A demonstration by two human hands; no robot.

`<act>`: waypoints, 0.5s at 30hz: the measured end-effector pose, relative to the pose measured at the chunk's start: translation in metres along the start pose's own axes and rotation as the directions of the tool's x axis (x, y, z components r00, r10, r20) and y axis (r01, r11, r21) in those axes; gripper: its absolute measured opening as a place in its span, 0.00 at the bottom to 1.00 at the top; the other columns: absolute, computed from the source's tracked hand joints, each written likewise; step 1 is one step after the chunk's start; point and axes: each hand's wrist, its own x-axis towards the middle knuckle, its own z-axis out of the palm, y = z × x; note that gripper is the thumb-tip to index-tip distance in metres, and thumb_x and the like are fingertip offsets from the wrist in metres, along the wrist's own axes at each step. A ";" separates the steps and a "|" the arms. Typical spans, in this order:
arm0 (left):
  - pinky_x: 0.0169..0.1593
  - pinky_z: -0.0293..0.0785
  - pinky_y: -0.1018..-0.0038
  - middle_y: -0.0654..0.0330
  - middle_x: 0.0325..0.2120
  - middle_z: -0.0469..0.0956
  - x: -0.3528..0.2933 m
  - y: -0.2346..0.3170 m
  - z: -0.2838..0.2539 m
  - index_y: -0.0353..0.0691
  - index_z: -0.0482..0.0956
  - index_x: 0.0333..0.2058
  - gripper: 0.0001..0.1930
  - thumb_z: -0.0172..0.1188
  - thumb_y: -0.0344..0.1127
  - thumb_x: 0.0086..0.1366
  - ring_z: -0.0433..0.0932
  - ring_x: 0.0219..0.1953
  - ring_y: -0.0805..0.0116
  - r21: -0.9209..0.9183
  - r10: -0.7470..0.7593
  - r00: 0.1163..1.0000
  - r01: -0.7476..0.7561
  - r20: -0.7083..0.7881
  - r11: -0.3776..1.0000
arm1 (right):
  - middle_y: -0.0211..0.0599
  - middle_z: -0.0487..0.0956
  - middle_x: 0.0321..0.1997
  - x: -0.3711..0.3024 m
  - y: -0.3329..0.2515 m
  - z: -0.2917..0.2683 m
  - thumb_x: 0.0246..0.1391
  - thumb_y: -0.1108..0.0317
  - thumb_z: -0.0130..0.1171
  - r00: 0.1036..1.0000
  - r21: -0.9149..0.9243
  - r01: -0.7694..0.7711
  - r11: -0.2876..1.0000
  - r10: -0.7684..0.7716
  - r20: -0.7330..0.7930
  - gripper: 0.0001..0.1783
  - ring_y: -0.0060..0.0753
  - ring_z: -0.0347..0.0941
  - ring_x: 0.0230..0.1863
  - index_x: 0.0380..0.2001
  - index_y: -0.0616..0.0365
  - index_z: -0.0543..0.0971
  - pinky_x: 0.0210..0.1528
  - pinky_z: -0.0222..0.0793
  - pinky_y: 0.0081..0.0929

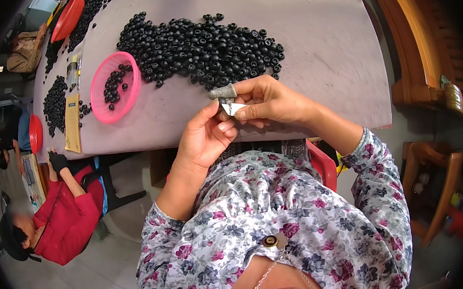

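Note:
Over the table's near edge my two hands meet. My right hand [269, 101] wears a grey finger cover [223, 92] on its index finger. Its thumb and fingers pinch a small white triangular piece [233, 108], perhaps folded paper or cloth. My left hand [204, 130] is curled, its thumb and fingertips pressed up against the same spot. What it grips there is mostly hidden; something small and dark shows between the fingers. Just beyond my hands spreads a large heap of round black beads [195, 48] with holes through them.
Left of the heap, a pink plastic basket [137, 86] holds some beads. Beside it lies a yellowish card [72, 122]. Smaller bead piles [55, 105] and red baskets [69, 18] line the left side. A person in red [72, 216] sits there. Wooden furniture [417, 34] stands at right.

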 end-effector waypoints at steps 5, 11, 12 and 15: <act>0.32 0.69 0.77 0.64 0.28 0.76 -0.003 0.002 0.004 0.39 0.77 0.39 0.09 0.60 0.38 0.68 0.72 0.27 0.74 -0.080 0.044 0.999 -0.043 0.010 0.996 | 0.26 0.77 0.28 0.010 -0.016 0.002 0.59 0.72 0.60 0.999 -0.090 -0.031 0.995 0.034 0.033 0.23 0.12 0.66 0.20 0.58 0.63 0.74 0.20 0.59 0.14; 0.32 0.69 0.77 0.62 0.29 0.76 -0.003 0.000 0.003 0.38 0.77 0.39 0.10 0.59 0.39 0.69 0.71 0.26 0.75 -0.120 0.045 0.999 -0.045 -0.009 0.992 | 0.25 0.76 0.28 0.011 -0.016 0.000 0.59 0.71 0.60 0.998 -0.062 -0.047 0.997 0.049 0.037 0.20 0.12 0.66 0.20 0.54 0.63 0.76 0.20 0.60 0.14; 0.32 0.69 0.77 0.61 0.31 0.76 -0.002 -0.002 -0.002 0.38 0.77 0.39 0.11 0.58 0.40 0.69 0.71 0.26 0.75 -0.135 0.036 0.999 -0.036 -0.003 0.990 | 0.25 0.76 0.28 0.010 -0.015 -0.001 0.59 0.71 0.60 0.998 -0.054 -0.056 0.997 0.058 0.036 0.20 0.12 0.66 0.20 0.54 0.63 0.76 0.20 0.59 0.14; 0.32 0.68 0.77 0.59 0.33 0.76 -0.003 -0.005 -0.003 0.36 0.76 0.40 0.12 0.57 0.40 0.70 0.70 0.26 0.75 -0.154 0.031 1.000 -0.031 0.000 0.988 | 0.24 0.76 0.27 0.008 -0.011 -0.003 0.58 0.72 0.61 0.997 -0.015 -0.060 0.998 0.061 0.047 0.21 0.13 0.66 0.19 0.55 0.63 0.75 0.19 0.59 0.14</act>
